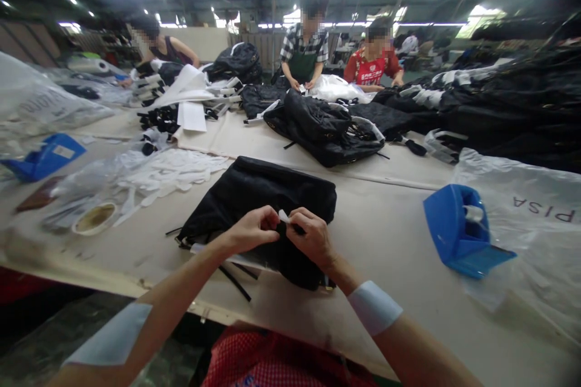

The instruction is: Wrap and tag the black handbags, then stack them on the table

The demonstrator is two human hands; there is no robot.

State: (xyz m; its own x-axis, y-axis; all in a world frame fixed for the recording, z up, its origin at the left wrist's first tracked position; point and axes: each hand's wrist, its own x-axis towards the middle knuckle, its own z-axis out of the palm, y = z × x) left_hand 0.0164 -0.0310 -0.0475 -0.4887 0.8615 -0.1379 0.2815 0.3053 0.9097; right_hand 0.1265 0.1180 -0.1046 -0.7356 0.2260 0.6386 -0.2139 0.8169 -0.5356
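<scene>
A black bag [272, 184] lies on the table right in front of me, with thin black straps sticking out at its near side. Over its middle, my right hand [313, 239] pinches a small white slip [284, 216] between thumb and fingers. My left hand [255, 228] is just left of the slip, thumb and fingertips drawn together. Whether it also grips the slip or a bit of the bag is too small to make out. Pale patches wrap both of my forearms.
Blue tape dispensers stand at right [456, 224] and far left [45, 156]. A tape roll [94, 218] lies beside white strips [167, 172]. Beyond is another black bag [322, 127]; plastic bags [535, 211] cover the right side. Several co-workers stand across the table [399, 184].
</scene>
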